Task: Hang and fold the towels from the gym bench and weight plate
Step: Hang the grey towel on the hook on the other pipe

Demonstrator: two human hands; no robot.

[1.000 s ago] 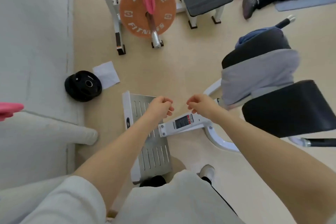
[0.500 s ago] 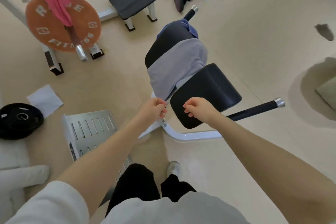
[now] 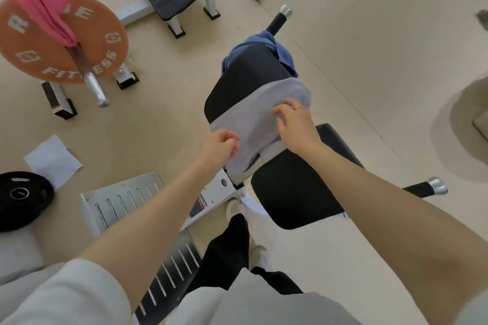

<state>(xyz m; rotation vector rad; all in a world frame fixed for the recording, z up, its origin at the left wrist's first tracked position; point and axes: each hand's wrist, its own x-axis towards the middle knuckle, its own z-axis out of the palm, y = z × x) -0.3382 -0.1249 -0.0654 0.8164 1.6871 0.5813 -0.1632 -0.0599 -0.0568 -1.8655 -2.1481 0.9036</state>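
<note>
Indoors, left hand [image 3: 220, 146] pinching near edge of grey towel [image 3: 253, 119] draped over bench [image 3: 290, 187], right hand [image 3: 295, 124] loosely curled above it, gripping nothing, pink towel [image 3: 42, 10] far left on weight plate [image 3: 60, 42].

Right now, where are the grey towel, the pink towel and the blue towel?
grey towel [image 3: 248, 119]: head view, middle of the draped cloth.
pink towel [image 3: 42, 5]: head view, upper bunched part.
blue towel [image 3: 284, 54]: head view, right fold.

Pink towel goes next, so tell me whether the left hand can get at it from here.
Probably not: the left hand is down at the grey towel, and the pink towel hangs on the orange plate across open floor.
</note>
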